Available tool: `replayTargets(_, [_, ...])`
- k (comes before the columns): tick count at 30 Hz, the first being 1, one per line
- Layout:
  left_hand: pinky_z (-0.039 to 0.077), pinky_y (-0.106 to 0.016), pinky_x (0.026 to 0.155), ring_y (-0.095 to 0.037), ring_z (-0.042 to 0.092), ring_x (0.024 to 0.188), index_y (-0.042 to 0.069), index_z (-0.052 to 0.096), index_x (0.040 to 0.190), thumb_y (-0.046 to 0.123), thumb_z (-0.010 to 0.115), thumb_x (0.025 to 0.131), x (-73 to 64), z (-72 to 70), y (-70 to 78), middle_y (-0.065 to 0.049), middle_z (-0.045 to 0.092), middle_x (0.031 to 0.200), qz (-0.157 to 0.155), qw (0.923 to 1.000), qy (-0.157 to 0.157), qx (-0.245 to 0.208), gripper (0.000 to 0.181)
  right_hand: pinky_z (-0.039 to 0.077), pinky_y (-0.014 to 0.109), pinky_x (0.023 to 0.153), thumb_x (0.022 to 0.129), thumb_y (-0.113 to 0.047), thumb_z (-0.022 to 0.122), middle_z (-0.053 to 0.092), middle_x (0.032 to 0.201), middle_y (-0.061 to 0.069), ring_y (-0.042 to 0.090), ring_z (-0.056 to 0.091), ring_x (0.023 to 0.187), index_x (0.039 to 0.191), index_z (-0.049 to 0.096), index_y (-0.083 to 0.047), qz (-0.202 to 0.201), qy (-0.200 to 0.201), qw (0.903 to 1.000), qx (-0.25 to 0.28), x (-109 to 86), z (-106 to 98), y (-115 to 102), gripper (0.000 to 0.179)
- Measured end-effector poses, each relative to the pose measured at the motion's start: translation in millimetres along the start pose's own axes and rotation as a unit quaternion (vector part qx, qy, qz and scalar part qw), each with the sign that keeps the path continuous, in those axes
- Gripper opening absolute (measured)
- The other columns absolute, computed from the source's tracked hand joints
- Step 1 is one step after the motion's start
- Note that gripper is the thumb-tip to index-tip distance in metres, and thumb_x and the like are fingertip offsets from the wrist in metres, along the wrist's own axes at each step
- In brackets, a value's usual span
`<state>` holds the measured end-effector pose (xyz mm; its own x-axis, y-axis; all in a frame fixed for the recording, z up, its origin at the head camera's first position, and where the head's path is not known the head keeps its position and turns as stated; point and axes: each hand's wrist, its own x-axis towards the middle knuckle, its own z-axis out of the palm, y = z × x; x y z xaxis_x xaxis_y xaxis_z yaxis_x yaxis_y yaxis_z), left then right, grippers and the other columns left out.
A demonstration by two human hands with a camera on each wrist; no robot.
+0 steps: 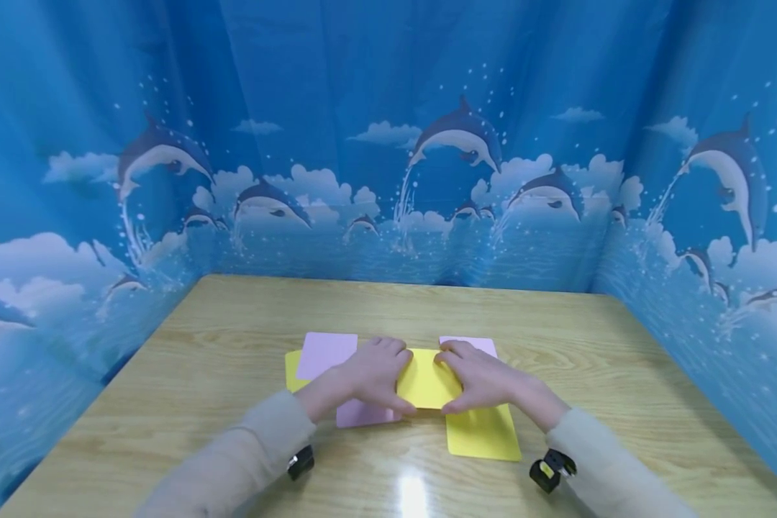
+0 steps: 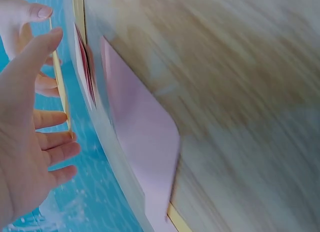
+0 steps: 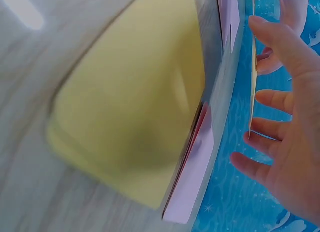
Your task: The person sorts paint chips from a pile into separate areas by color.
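A flat yellow rectangular piece (image 1: 429,379), like a card or folded paper, is held above the table by both hands. My left hand (image 1: 377,375) grips its left edge, thumb at the near corner and fingertips at the far one. The right hand (image 1: 484,378) holds the opposite edge the same way. Both wrist views show the yellow piece (image 2: 61,89) almost edge-on, a thin strip against thumb and fingertips. Under the left hand lies a pink piece (image 1: 365,414). Another yellow piece (image 1: 483,434) lies below the right hand, close in the right wrist view.
On the left, a pink piece (image 1: 326,354) overlaps a yellow piece (image 1: 293,368). Behind the right hand lies one more pink piece (image 1: 479,344). The wooden table (image 1: 233,309) is bordered by blue dolphin-print curtains (image 1: 337,79) on three sides.
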<state>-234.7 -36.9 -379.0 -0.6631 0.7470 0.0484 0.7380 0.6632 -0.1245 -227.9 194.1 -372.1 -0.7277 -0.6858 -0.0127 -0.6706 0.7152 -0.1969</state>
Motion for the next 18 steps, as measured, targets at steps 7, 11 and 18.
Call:
replayTargets(7, [0.039, -0.036, 0.094, -0.02, 0.046, 0.11, 0.006, 0.049, 0.127, 0.077, 0.049, 0.072, 12.3, 0.5, 19.1, -0.007, 0.051, 0.119, 0.005, 0.9997, -0.015, 0.02, 0.09, 0.038, 0.048, 0.096, 0.071, -0.049, 0.073, 0.037, 0.137, 0.02, 0.035, 0.04, 0.122, 0.128, 0.047, -0.002, 0.013, -0.001, 0.9998, 0.012, -23.1, 2, 7, 0.079])
replayTargets(11, [0.04, -0.034, 0.09, -0.018, 0.047, 0.105, 0.007, 0.051, 0.124, 0.078, 0.048, 0.071, 17.9, 2.0, 28.8, -0.004, 0.052, 0.114, 0.013, 0.9996, -0.003, 0.026, 0.089, 0.038, 0.049, 0.095, 0.07, -0.048, 0.074, 0.037, 0.136, 0.022, 0.036, 0.041, 0.121, 0.127, 0.047, -0.001, 0.014, 0.004, 0.9998, 0.011, -33.7, 3, 12, 0.079])
replayTargets(18, [0.039, -0.032, 0.088, -0.018, 0.047, 0.103, 0.008, 0.051, 0.123, 0.079, 0.047, 0.071, 25.3, 1.3, 44.9, -0.005, 0.052, 0.114, 0.019, 0.9991, 0.002, 0.037, 0.089, 0.038, 0.051, 0.095, 0.072, -0.051, 0.072, 0.037, 0.135, 0.022, 0.037, 0.041, 0.12, 0.128, 0.048, -0.002, 0.024, 0.006, 0.9997, 0.009, -51.9, 3, 17, 0.079])
